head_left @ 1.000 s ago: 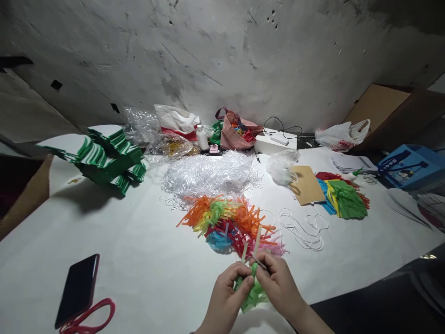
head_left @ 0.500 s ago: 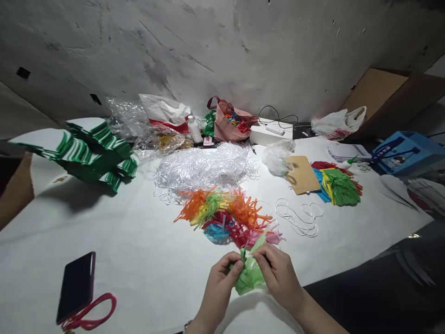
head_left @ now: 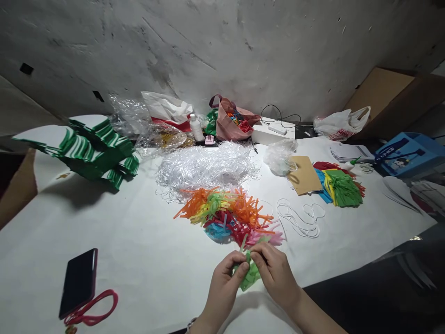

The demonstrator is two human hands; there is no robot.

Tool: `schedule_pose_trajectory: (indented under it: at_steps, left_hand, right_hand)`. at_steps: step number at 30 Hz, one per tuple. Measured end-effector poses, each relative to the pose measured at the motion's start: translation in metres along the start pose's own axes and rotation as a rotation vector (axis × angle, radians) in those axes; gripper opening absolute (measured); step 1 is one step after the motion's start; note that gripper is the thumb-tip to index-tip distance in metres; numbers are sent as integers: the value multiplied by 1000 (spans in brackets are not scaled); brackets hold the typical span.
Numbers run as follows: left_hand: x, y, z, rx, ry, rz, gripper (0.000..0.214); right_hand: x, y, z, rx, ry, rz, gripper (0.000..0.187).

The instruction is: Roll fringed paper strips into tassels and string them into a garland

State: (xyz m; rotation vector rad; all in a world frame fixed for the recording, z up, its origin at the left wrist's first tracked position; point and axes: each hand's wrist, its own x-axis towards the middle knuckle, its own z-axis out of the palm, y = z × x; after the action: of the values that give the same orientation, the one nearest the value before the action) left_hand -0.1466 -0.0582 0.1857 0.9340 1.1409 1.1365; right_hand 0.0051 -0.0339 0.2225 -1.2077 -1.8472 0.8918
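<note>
My left hand pinches a bundle of light green paper strips between thumb and fingers, near the front edge of the table. My right hand pinches the same green strips from the other side, its fingertips almost touching the left ones. Part of the bundle hangs below the fingertips, and loose ends stick out above them. Just beyond my hands lies a heap of orange, yellow, red, blue and pink paper fringes. Behind that heap spreads a pile of shiny white strands.
At left are a stack of green-edged pieces and a phone with a red strap. White cord, brown card and coloured tassels lie right. A white bottle and pink bag stand behind.
My fingertips have come closer together on the green strips. The green bundle looks narrower and its upper ends have shifted. The view has moved slightly.
</note>
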Motion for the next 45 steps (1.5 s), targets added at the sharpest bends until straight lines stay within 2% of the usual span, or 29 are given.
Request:
schedule_pose_trajectory:
  at_steps: [5,9,13,15,17,20,22,24,26,28,29,30,31,32,34,36,38,39,41,43,45]
  left_hand:
    - [2,1,1,108,-43,71,18]
    - [9,5,-1,164,36,109,23]
    - [20,8,4,277,-10,179,21]
    - [26,7,3,346,25,216,22]
    - [34,6,-4,398,106,227,23]
    - [46,4,-21,423,238,190,24]
    - [51,3,-30,425,290,179,24]
    - [53,0,-29,428,291,197,24]
    - [52,-3,-18,447,217,240,23]
    - [53,-7,-4,479,102,297,21]
    - [55,-9,2,490,48,320,22]
    - [59,-11,5,498,9,335,23]
    - [65,-12,4,510,1,339,24]
    - [73,-14,0,528,26,335,25]
    - [98,-19,-19,582,161,315,24]
    - [128,-25,-47,630,339,286,26]
    - [159,-32,-76,646,451,237,41]
    - [173,-36,-89,644,472,210,45]
    - [194,-43,-110,618,467,156,33]
    - [204,-50,-123,569,454,113,13]
    - [206,-56,-133,498,460,84,6]
  right_hand:
    - [0,5,2,79,-36,70,22]
    - [-2,8,0,74,-18,83,24]
    - [-4,13,1,18,-32,73,26]
    - [-7,25,-7,-61,-60,65,26]
    - [-13,49,-30,-188,-111,55,24]
    - [-26,102,-88,-434,-174,93,24]
    - [-32,135,-126,-616,-176,158,25]
    - [-29,149,-141,-728,-106,189,20]
    - [-17,139,-125,-638,-73,117,32]
    - [-1,113,-85,-465,-147,19,46]
    - [7,98,-62,-376,-207,-35,46]
    - [14,86,-39,-288,-252,-55,37]
    - [21,78,-19,-216,-279,-33,29]
    - [27,75,-2,-163,-266,-5,32]
    - [38,82,20,-111,-200,75,42]
    - [52,99,33,-117,-133,131,43]
    - [71,116,45,-146,-110,155,38]
    - [82,122,52,-160,-107,160,34]
    - [107,129,72,-183,-101,168,22]
    - [131,131,95,-207,-100,176,14]
    - [152,132,118,-235,-107,183,17]
